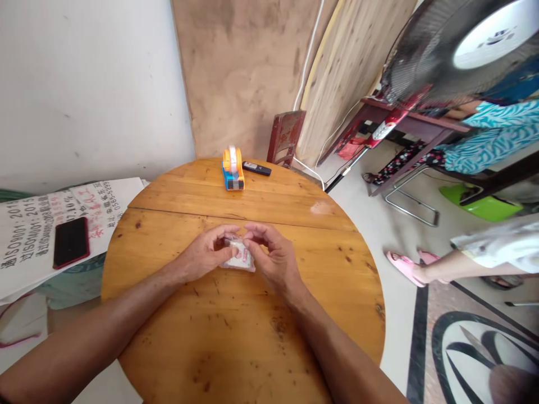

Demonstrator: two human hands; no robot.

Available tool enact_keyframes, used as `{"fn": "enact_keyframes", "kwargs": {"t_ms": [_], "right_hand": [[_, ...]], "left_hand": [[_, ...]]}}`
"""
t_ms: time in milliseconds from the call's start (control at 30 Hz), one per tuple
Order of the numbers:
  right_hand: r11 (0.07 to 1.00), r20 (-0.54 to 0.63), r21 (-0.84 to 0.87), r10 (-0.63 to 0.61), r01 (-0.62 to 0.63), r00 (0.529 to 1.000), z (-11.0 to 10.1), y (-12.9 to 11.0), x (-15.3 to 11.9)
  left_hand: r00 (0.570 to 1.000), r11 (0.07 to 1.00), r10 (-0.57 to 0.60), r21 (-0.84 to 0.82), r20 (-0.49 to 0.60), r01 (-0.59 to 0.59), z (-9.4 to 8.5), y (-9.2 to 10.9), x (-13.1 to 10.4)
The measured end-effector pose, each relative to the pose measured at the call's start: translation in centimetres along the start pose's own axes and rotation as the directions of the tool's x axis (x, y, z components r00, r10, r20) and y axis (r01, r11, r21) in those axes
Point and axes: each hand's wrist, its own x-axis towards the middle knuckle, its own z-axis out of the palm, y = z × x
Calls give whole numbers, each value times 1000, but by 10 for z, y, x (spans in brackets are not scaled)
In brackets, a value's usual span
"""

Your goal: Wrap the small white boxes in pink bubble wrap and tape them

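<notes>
A small, clear plastic packet [242, 258] with white contents and red print is held low over the round wooden table [236, 331]. My left hand [213, 252] grips its left side, thumb lying across the packet. My right hand [273, 255] pinches at its upper right edge, with thumb and forefinger together. The two hands' fingertips nearly meet above the packet. Whether the packet's lower edge rests on the wood is hard to tell.
At the table's far side are an orange and blue tape dispenser [233, 168] and a black remote [256, 168]. A phone [71, 241] lies on printed sheets [25, 247] at left. A fan [458, 56], a red chair [286, 137] and people's legs appear beyond.
</notes>
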Motion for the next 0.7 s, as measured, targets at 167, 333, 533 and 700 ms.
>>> {"fn": "enact_keyframes", "kwargs": {"t_ms": [167, 333, 533, 700], "right_hand": [[930, 113, -312, -166, 193, 980, -2, -3, -5], [896, 203, -365, -189, 253, 961, -8, 1, -6], [871, 253, -398, -198, 288, 947, -11, 3, -8], [784, 300, -528, -186, 326, 936, -8, 6, -8]], "left_hand": [[998, 999, 37, 18, 48, -38, -2, 2, 1], [1000, 998, -20, 63, 14, 20, -4, 4, 2], [999, 996, -37, 87, -3, 37, -5, 6, 0], [999, 991, -6, 130, -34, 11, -6, 4, 1]]}}
